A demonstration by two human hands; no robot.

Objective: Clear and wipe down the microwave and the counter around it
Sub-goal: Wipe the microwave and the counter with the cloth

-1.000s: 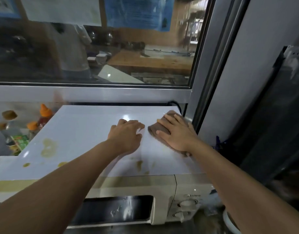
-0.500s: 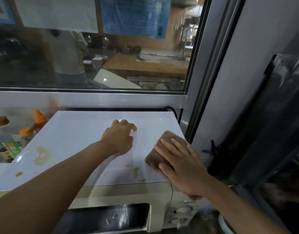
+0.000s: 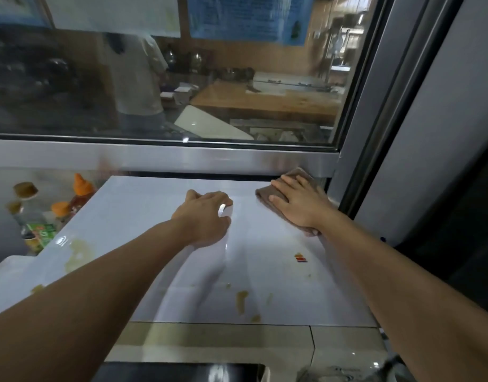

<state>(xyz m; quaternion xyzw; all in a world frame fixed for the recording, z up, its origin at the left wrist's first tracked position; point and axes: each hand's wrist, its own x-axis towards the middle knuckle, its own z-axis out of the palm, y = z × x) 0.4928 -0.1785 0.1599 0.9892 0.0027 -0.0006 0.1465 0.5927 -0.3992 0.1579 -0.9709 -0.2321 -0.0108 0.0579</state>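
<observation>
The right hand (image 3: 299, 204) is lying flat on a brown cloth (image 3: 267, 193), its fingers (image 3: 281, 186) straight and spread, pressing the cloth down at the far right corner of the microwave (image 3: 154, 216) top. The cloth is showing past the fingertips toward the window frame (image 3: 165, 158) and again under the wrist at the right edge.

The left hand (image 3: 207, 216) is resting palm-down on the white top, just left of the cloth and apart from it. Its fingers (image 3: 209, 196) are bending loosely and holding nothing; a bright glare is sitting beside the knuckles.

Nearer than both hands, brownish stains (image 3: 241, 297) are lying close to the front edge, and a small red and orange spot (image 3: 300, 258) is sitting below the right wrist. Left of the left forearm, a pale yellowish smear (image 3: 76, 252) is spreading along the left edge.

Well left of the left fingers, beyond the microwave's side, bottles (image 3: 81, 191) with orange caps are standing together with a green-labelled one (image 3: 38, 232). The front of the microwave, cream with a dark door pane, is showing at the bottom edge.
</observation>
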